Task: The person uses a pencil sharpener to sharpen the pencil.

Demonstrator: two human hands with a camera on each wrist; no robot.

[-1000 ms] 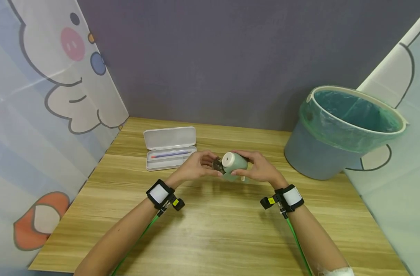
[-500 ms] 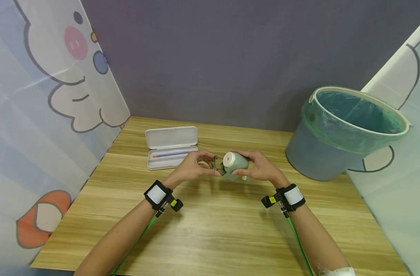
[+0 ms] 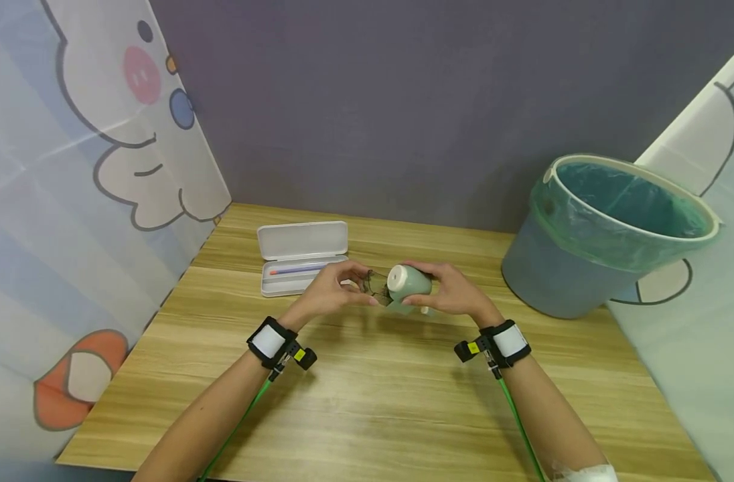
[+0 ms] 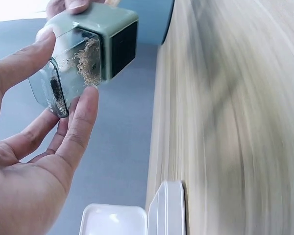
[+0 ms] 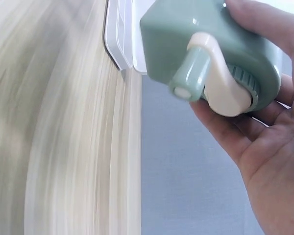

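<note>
A mint-green pencil sharpener (image 3: 410, 281) with a cream crank (image 5: 220, 90) is held above the wooden table (image 3: 373, 402) at its middle. My right hand (image 3: 454, 292) grips its body from the right, fingers wrapped round it (image 5: 264, 161). My left hand (image 3: 341, 288) pinches the clear shavings drawer (image 4: 63, 81) between thumb and fingers. The drawer sticks partly out of the sharpener's body (image 4: 115, 34) and holds wood shavings and dark dust.
An open white pencil case (image 3: 301, 258) with a pencil (image 3: 297, 269) inside lies behind my left hand. A blue bin (image 3: 608, 227) with a green liner stands at the right rear. Cartoon-printed curtains close both sides, and a grey wall closes the back.
My left hand has drawn the clear drawer slightly further out to the left of the sharpener. The right hand keeps its hold in the same place.
</note>
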